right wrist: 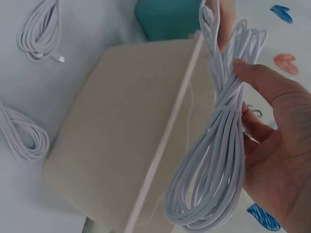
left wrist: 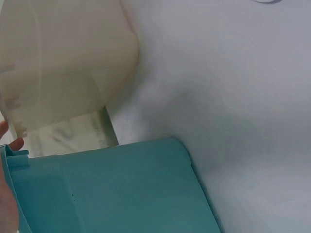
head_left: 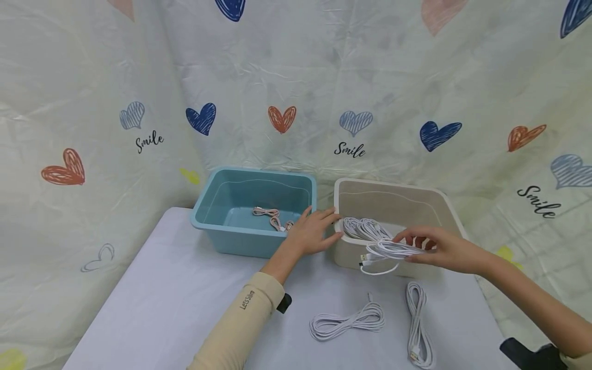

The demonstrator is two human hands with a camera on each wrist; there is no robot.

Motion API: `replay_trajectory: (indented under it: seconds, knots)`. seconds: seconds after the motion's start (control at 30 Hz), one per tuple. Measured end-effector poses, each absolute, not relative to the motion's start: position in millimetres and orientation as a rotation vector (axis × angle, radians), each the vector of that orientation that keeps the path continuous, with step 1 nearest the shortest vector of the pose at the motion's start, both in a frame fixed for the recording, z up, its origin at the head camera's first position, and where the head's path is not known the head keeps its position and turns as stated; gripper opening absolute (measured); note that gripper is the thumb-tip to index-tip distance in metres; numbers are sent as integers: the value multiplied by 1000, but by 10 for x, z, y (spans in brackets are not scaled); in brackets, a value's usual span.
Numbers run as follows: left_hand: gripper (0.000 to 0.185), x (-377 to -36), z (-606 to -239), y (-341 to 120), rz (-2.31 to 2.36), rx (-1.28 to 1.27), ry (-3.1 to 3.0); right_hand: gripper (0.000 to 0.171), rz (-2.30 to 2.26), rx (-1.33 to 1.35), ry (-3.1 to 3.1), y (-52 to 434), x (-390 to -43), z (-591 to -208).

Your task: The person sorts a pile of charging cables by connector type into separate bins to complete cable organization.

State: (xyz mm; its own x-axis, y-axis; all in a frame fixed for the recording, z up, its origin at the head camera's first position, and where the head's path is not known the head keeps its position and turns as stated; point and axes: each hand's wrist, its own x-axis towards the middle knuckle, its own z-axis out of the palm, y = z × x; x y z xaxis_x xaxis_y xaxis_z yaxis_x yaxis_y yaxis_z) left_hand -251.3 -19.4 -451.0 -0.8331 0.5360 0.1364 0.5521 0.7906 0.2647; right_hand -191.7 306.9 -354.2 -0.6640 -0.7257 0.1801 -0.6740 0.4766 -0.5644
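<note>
My right hand [head_left: 439,249] pinches a coiled white cable [head_left: 386,249] between thumb and fingers, over the front rim of the beige bin [head_left: 398,186]. A plug and a loose loop hang from the coil outside the bin. In the right wrist view, the tied coil [right wrist: 209,165] hangs beside the thumb. My left hand [head_left: 314,231] lies spread between the two bins, at the right edge of the blue bin [head_left: 240,241], its fingers reaching to the beige rim. The left wrist view shows only parts of that hand at the left edge.
On the white table [head_left: 171,308], one tied white cable [head_left: 347,321] lies in front of the beige bin, with another white cable [head_left: 418,326] to its right. Small pinkish cables [head_left: 265,211] lie in the blue bin. A heart-patterned cloth [head_left: 296,77] hangs behind.
</note>
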Motion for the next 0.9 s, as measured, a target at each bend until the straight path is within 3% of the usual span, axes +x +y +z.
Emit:
replay_trajectory:
  seconds: [0.53,0.9]
  knots:
    - [55,-2503,-4486,-196,-466,-886,-2940,36,-792,-866,2845,3257,-2376,-3291]
    - [55,-2510,-4494,-197,-473,-893,-2941,44,-743,-629,2897,3256,-2725,-3273]
